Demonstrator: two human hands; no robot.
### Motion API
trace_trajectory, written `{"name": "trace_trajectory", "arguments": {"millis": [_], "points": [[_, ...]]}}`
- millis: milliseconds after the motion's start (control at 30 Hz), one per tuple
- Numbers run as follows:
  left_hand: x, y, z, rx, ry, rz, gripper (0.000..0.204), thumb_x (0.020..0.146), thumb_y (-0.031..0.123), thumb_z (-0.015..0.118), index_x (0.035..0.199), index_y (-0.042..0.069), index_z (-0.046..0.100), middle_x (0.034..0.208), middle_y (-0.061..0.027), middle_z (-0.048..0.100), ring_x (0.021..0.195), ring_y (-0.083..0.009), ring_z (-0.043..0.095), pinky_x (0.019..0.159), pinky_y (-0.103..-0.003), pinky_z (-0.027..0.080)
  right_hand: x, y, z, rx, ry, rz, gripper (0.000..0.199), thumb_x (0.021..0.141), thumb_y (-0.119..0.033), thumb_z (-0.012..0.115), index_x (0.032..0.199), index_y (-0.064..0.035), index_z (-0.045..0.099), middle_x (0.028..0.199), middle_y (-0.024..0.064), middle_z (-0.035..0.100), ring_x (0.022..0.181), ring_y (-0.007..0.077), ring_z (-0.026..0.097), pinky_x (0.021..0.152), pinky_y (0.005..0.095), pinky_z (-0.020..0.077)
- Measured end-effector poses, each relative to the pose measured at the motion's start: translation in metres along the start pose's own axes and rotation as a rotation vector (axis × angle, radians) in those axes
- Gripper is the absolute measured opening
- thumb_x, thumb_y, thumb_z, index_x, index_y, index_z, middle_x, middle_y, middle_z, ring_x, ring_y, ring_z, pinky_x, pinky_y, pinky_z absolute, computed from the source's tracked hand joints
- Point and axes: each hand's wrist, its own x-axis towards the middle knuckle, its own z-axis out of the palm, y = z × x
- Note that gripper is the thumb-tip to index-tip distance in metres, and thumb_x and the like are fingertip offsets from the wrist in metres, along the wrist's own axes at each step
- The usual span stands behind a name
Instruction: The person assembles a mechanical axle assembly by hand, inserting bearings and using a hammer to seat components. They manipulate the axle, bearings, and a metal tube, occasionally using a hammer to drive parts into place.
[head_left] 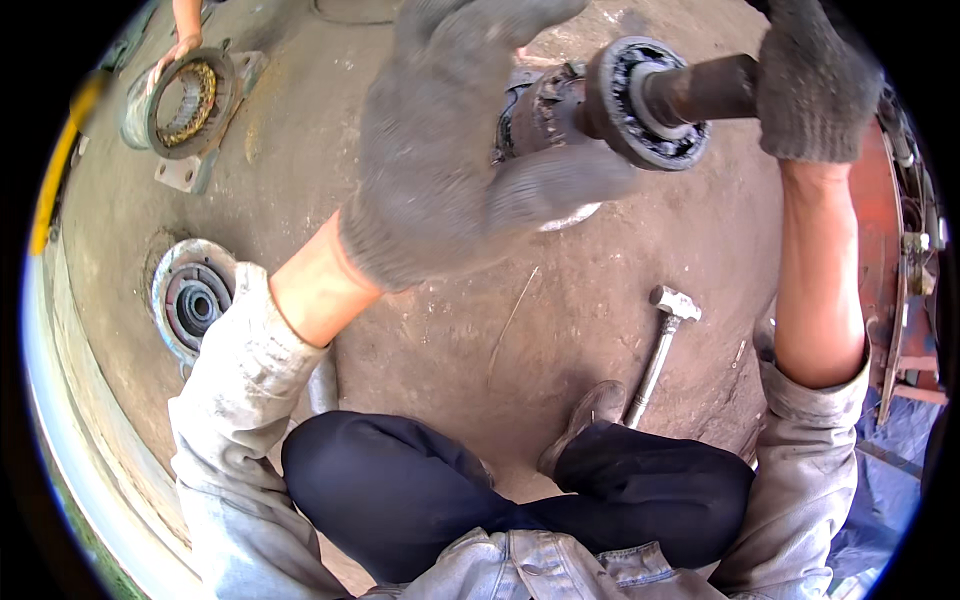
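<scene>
Concrete floor (600,250), grey and dusty, is carrying everything, and one person is sitting on it with legs crossed. Two gloved hands are showing. One rotor (560,110), a dark shaft with a bearing ring on it, is hanging above the floor at the top centre, and it serves as the landmark. Right hand (812,85) is sitting at the rotor's right end, its fingers clenched round the shaft. Left hand (450,140) is spreading just left of the rotor with fingers released, palm toward the camera, thumb lying under the bearing; it is covering the rotor's left part, so I cannot tell whether it is touching it. One motor housing (185,105) with copper windings is lying far left of the rotor, and another person's hand (178,50) is resting on its rim. One round end cover (192,300) is lying down and left of the rotor, beside the left sleeve. One hammer (660,350) is lying below the rotor, near the shoe (585,415).
</scene>
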Motion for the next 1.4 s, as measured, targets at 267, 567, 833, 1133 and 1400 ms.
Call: {"name": "trace_trajectory", "arguments": {"millis": [267, 567, 833, 1133, 1400], "points": [[0.136, -0.003, 0.11, -0.17, -0.147, -0.025, 0.077, 0.093, 0.068, 0.064, 0.123, -0.003, 0.062, 0.105, -0.0194, 0.071, 0.094, -0.0342, 0.067, 0.085, -0.044, 0.053, 0.071, 0.029, -0.024, 0.776, 0.514, 0.497, 0.042, 0.101, -0.045, 0.064, 0.087, -0.0052, 0.071, 0.077, 0.0041, 0.067, 0.064, 0.0154, 0.06, 0.063, 0.0307, 0.0492], [0.161, -0.053, 0.132, 0.253, -0.259, -0.549, 0.023, 0.099, 0.022, 0.069, 0.112, 0.005, 0.076, 0.092, -0.0063, 0.072, 0.085, -0.016, 0.069, 0.075, -0.032, 0.053, -0.053, 0.203, -0.115, -0.529, -0.201, 0.73, 0.055, 0.105, -0.04, 0.057, 0.141, 0.002, 0.061, 0.136, 0.0217, 0.067, 0.12, 0.0332, 0.069, 0.104, 0.0405, 0.0526], [0.152, -0.065, 0.178, 0.384, -0.128, -0.478, 0.036, 0.104, 0.035, 0.063, 0.098, 0.001, 0.073, 0.085, -0.0062, 0.071, 0.077, -0.013, 0.065, 0.072, -0.028, 0.052, -0.247, 0.305, -0.081, -0.058, -0.121, 1.296, 0.053, 0.099, -0.045, 0.056, 0.131, -0.0056, 0.07, 0.132, 0.0189, 0.07, 0.126, 0.0365, 0.064, 0.107, 0.0427, 0.0471], [0.161, -0.098, 0.144, 0.804, -0.368, 0.082, 0.036, 0.097, 0.028, 0.065, 0.118, -0.001, 0.066, 0.096, -0.0131, 0.073, 0.08, -0.0241, 0.072, 0.073, -0.033, 0.059, -0.199, 0.361, -0.08, -0.102, -0.282, 1.124, 0.046, 0.095, -0.038, 0.055, 0.118, -0.0024, 0.074, 0.116, 0.0202, 0.074, 0.108, 0.0384, 0.07, 0.094, 0.0456, 0.0522], [0.148, -0.083, 0.166, 0.575, -0.035, -0.456, 0.038, 0.099, 0.034, 0.065, 0.103, -0.003, 0.074, 0.088, -0.0126, 0.075, 0.078, -0.0208, 0.071, 0.073, -0.031, 0.056, -0.187, 0.401, -0.074, -0.04, -0.443, 1.168, 0.045, 0.096, -0.035, 0.056, 0.113, 0.0028, 0.072, 0.101, 0.0205, 0.074, 0.077, 0.0384, 0.07, 0.066, 0.0515, 0.0546]]}}
